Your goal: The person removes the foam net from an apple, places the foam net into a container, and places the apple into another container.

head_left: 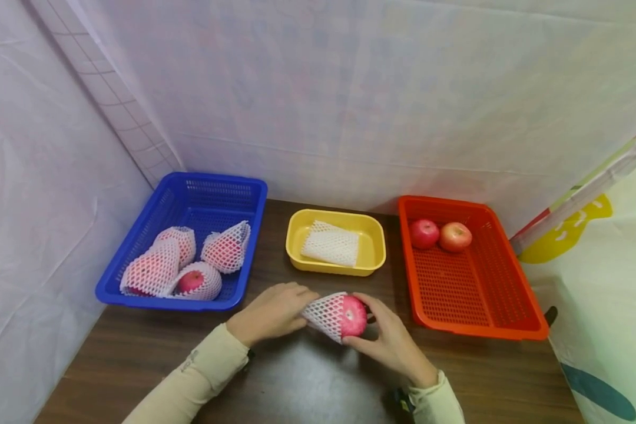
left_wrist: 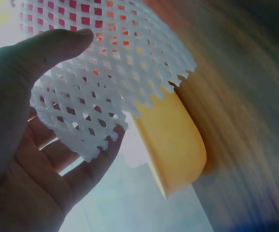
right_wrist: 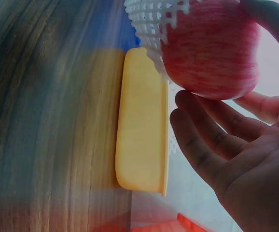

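Between the two hands, above the front of the table, is a red apple (head_left: 354,316) partly inside a white foam net sleeve (head_left: 325,316). My right hand (head_left: 389,341) grips the apple's bare end, thumb on one side and fingers on the other. In the right wrist view the apple (right_wrist: 212,48) shows its striped skin, with the net over its far side. My left hand (head_left: 275,312) pinches the loose end of the net. The left wrist view shows the thumb on top of the net (left_wrist: 101,63) and fingers beneath it.
A blue basket (head_left: 177,303) at left holds several netted apples. The yellow tray (head_left: 336,270) in the middle holds flat white foam nets (head_left: 331,244). At right, a red basket (head_left: 477,330) contains two bare apples (head_left: 425,234). White cloth hangs behind the brown table.
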`<act>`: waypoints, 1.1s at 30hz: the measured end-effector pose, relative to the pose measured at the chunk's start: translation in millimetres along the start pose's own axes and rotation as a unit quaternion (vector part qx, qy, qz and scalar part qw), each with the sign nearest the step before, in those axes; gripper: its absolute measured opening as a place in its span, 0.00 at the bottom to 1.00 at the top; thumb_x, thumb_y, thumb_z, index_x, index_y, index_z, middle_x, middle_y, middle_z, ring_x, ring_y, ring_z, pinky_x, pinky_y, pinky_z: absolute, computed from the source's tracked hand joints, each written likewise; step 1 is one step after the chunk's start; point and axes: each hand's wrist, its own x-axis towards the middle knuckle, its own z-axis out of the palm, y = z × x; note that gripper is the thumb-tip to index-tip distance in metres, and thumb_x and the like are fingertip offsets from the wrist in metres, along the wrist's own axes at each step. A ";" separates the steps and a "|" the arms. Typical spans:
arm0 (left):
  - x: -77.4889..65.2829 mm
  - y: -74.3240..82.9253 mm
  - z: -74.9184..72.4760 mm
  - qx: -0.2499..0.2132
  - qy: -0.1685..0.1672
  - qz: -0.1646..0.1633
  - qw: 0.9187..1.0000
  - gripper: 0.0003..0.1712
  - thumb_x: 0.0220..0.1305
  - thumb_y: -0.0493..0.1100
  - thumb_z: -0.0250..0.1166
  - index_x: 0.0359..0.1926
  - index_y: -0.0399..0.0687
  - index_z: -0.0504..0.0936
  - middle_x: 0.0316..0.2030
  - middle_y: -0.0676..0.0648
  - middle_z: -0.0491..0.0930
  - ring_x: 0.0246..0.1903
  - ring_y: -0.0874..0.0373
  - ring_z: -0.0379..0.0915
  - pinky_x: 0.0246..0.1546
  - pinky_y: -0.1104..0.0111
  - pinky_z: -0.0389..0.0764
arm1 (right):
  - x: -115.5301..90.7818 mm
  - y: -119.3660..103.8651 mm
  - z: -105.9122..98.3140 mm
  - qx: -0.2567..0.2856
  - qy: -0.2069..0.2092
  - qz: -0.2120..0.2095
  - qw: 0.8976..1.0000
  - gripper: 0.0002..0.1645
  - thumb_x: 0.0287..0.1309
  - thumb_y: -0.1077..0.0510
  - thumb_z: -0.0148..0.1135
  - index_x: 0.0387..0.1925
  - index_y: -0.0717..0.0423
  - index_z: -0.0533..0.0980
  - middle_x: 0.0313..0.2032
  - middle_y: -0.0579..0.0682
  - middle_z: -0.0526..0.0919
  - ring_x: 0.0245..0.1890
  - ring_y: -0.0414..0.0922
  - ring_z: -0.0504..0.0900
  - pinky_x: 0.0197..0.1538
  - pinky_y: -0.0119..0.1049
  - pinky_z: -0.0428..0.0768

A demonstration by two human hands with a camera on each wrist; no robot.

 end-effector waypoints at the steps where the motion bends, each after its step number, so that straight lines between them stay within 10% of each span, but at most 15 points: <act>1: 0.2 -1.6 0.4 0.004 0.005 0.000 1.000 0.20 0.58 0.48 0.73 0.51 0.50 0.83 0.43 0.52 0.83 0.42 0.55 0.78 0.45 0.61 0.80 | -0.7 0.3 -0.6 -0.002 0.002 0.003 1.000 0.49 0.46 0.45 0.80 0.68 0.53 0.68 0.57 0.45 0.77 0.50 0.41 0.78 0.44 0.41 0.82; 12: 13.2 -21.2 -9.0 0.041 0.079 -0.021 0.996 0.17 0.52 0.41 0.74 0.44 0.47 0.83 0.38 0.50 0.83 0.34 0.53 0.79 0.35 0.59 0.80 | -8.5 7.9 -1.5 0.006 0.011 0.000 1.000 0.48 0.45 0.51 0.82 0.66 0.59 0.69 0.56 0.49 0.79 0.48 0.43 0.79 0.42 0.45 0.83; 33: 120.6 -61.7 -50.5 0.035 0.079 -0.110 0.990 0.18 0.63 0.43 0.70 0.53 0.44 0.83 0.48 0.47 0.83 0.46 0.50 0.79 0.49 0.58 0.78 | -11.3 8.1 2.0 0.008 -0.003 0.007 1.000 0.48 0.45 0.49 0.81 0.66 0.60 0.69 0.57 0.49 0.78 0.46 0.42 0.79 0.43 0.44 0.82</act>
